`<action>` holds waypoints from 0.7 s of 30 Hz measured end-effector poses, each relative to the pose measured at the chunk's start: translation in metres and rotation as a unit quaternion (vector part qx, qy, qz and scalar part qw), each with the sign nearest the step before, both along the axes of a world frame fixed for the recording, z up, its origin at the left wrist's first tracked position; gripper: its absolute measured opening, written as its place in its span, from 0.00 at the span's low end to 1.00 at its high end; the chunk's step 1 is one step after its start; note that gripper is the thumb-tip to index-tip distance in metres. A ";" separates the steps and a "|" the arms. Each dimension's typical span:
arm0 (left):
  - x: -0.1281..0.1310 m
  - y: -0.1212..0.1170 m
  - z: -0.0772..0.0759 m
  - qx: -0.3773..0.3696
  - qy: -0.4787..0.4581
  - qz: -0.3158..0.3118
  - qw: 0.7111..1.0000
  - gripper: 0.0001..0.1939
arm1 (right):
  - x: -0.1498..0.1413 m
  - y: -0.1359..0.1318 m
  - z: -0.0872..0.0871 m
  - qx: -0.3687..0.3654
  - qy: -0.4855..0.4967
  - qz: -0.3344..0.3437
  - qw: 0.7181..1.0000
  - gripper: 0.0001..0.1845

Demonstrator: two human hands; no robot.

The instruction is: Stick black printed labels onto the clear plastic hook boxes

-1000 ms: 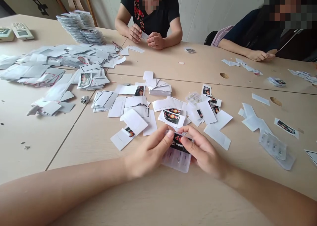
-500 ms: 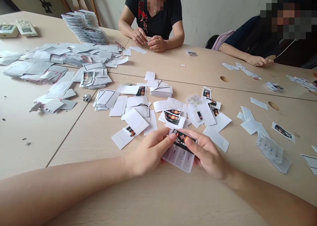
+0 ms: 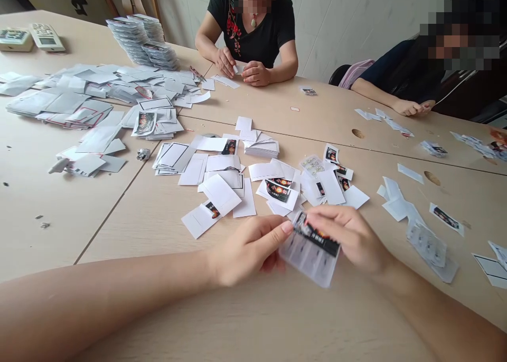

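A flat clear plastic fishing hook box is tilted above the near part of the table. Its several compartments hold small dark pieces, now blurred. A black label with red and white print lies across its upper end. My left hand is closed on the box's left edge, thumb on top and fingers underneath. At the upper right, my right hand is closed over the label and the box's edge; its fingers partly cover the print.
Loose white papers and black labels lie just beyond my hands. Hook boxes rest at the right. Tall stacks of boxes stand at the far left behind a paper pile. Two people sit across the table, one holding a small piece.
The box has shifted right and slightly toward me. My right hand has moved from gripping its right side to the label at the upper edge.
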State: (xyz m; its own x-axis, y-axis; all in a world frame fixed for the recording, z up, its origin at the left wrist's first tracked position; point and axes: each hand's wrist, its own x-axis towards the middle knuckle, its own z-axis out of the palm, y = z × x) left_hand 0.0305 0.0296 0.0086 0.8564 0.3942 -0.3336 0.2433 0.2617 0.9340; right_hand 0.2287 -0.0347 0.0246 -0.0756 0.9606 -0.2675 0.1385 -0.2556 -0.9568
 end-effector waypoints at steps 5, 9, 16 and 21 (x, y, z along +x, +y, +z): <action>-0.001 -0.001 0.002 0.010 0.029 0.039 0.999 0.29 | 0.041 0.065 0.001 0.072 0.000 -0.242 0.968 0.18; -0.001 -0.002 0.001 0.023 0.029 0.041 0.998 0.27 | 0.057 0.100 0.002 0.067 0.065 -0.274 0.957 0.17; -0.001 -0.001 -0.002 0.166 0.018 -0.047 0.985 0.13 | 0.077 0.023 0.019 0.126 -0.328 -0.205 0.913 0.23; 0.000 -0.001 -0.009 0.227 -0.003 -0.086 0.970 0.10 | 0.155 -0.068 0.015 -0.118 -0.610 -0.178 0.763 0.44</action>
State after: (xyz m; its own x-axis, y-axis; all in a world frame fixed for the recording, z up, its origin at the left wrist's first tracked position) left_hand 0.0300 0.0289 0.0001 0.9237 0.3505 -0.1546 0.2420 -0.2209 0.9448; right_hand 0.3842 -0.1032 0.0397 0.6228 0.7761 -0.0995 0.7707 -0.6304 -0.0933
